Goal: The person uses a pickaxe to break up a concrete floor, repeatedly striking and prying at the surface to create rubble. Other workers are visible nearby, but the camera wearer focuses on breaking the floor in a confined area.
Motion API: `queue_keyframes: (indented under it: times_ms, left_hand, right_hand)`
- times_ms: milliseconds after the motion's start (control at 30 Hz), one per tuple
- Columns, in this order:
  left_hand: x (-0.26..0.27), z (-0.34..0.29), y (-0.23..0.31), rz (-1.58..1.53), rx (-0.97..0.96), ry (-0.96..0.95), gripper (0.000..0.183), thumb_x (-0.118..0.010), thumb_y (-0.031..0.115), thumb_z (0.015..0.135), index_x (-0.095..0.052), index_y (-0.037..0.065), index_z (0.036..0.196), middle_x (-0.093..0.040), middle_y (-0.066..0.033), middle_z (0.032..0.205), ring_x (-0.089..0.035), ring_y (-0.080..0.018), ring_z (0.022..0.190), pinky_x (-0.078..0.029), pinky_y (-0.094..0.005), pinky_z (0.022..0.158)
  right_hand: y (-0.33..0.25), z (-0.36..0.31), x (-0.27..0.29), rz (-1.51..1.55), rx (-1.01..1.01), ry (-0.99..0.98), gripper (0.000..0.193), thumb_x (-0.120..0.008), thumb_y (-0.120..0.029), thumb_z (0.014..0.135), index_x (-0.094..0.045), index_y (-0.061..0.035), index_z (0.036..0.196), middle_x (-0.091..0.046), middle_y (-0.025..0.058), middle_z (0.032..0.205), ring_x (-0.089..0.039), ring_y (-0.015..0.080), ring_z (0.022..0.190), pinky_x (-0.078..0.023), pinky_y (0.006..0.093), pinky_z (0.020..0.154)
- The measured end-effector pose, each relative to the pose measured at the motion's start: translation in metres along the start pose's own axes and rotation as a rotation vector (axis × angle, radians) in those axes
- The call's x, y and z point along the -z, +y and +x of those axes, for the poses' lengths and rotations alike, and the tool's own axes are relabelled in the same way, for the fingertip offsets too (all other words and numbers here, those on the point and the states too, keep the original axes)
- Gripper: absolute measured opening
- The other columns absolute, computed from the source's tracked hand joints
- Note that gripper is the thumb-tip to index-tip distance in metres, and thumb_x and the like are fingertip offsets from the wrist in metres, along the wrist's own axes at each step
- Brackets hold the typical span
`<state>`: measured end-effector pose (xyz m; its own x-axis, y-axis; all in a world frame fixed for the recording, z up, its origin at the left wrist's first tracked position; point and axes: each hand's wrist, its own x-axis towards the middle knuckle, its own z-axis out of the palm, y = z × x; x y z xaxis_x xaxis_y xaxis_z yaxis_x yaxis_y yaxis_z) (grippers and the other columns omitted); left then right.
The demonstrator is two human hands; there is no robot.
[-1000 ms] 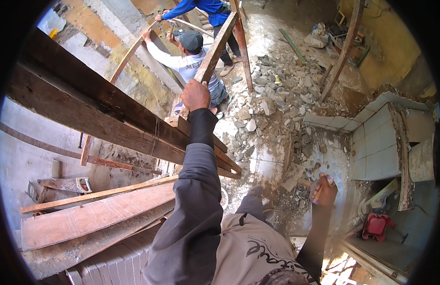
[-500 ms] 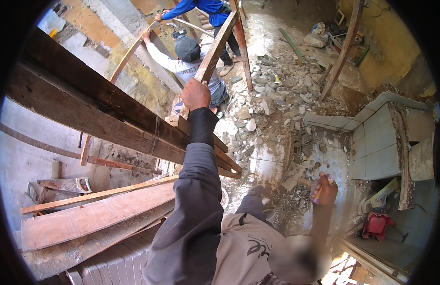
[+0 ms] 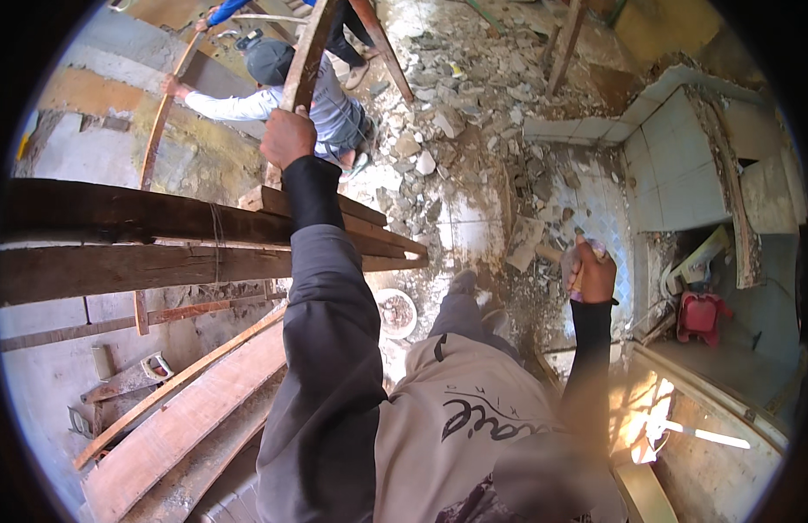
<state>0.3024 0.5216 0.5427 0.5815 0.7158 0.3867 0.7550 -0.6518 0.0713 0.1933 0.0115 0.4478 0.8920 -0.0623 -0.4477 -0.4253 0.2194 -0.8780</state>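
Note:
My left hand (image 3: 289, 138) is wrapped round an upright wooden post (image 3: 310, 65), with the arm stretched forward. Beside that forearm, thick dark timber beams (image 3: 116, 213) run across to the left, bound at one spot with thin wire (image 3: 217, 228). On the right, my right hand (image 3: 590, 268) is closed in a fist above the rubble and tiles. A bit of something pale shows between its fingers, too covered to name.
Broken rubble (image 3: 439, 113) covers the floor ahead. A person in a cap (image 3: 321, 109) kneels at front left, holding a wooden strip (image 3: 160, 131); another stands behind. Planks (image 3: 177, 410), a handsaw (image 3: 134, 379), a white bucket (image 3: 395, 312) and a red plastic item (image 3: 700, 315) lie around.
My view has swung, so the scene sits lower-left to higher in the picture. The left hand keeps its grip on the post; the right fist stays closed. The white bucket shows more fully.

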Motion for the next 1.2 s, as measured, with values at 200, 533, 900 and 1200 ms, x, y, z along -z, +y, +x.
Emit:
queue_keyframes:
  times_ms: [200,533,900,1200]
  left_hand:
    - [0.006,-0.001,0.003,0.029,-0.002,-0.034,0.052,-0.059,0.051,0.090,-0.062,0.003,0.108,-0.070,-0.0155,0.105,-0.068,-0.0336,0.097,-0.052,-0.0456,0.083]
    - [0.002,0.002,0.000,0.009,-0.014,-0.052,0.051,-0.058,0.051,0.089,-0.062,0.003,0.107,-0.068,-0.0183,0.107,-0.067,-0.0356,0.100,-0.051,-0.0486,0.084]
    - [0.011,-0.004,0.004,0.028,-0.023,-0.003,0.045,-0.060,0.048,0.089,-0.062,0.004,0.102,-0.069,-0.0163,0.099,-0.069,-0.0354,0.091,-0.053,-0.0472,0.078]
    - [-0.003,-0.002,0.000,0.063,-0.057,0.091,0.044,-0.063,0.050,0.087,-0.060,0.007,0.097,-0.069,-0.0130,0.092,-0.069,-0.0330,0.081,-0.054,-0.0455,0.070]
  right_hand:
    - [-0.008,-0.010,-0.004,-0.007,0.001,0.010,0.036,-0.065,-0.021,0.091,-0.048,-0.0074,0.061,-0.050,0.0051,0.049,-0.045,0.0139,0.034,-0.034,0.0283,0.033]
    - [-0.009,-0.013,-0.008,0.027,-0.012,0.053,0.031,-0.065,-0.019,0.091,-0.051,-0.0076,0.066,-0.050,0.0029,0.052,-0.046,0.0125,0.035,-0.034,0.0275,0.033]
    - [-0.003,-0.002,0.006,0.024,-0.066,0.068,0.026,-0.071,-0.026,0.086,-0.055,-0.0067,0.086,-0.050,0.0020,0.055,-0.047,0.0125,0.036,-0.037,0.0286,0.033]
    - [-0.021,0.014,0.006,0.039,-0.074,0.103,0.025,-0.072,-0.027,0.086,-0.055,-0.0085,0.086,-0.049,0.0017,0.054,-0.046,0.0126,0.035,-0.037,0.0281,0.033]
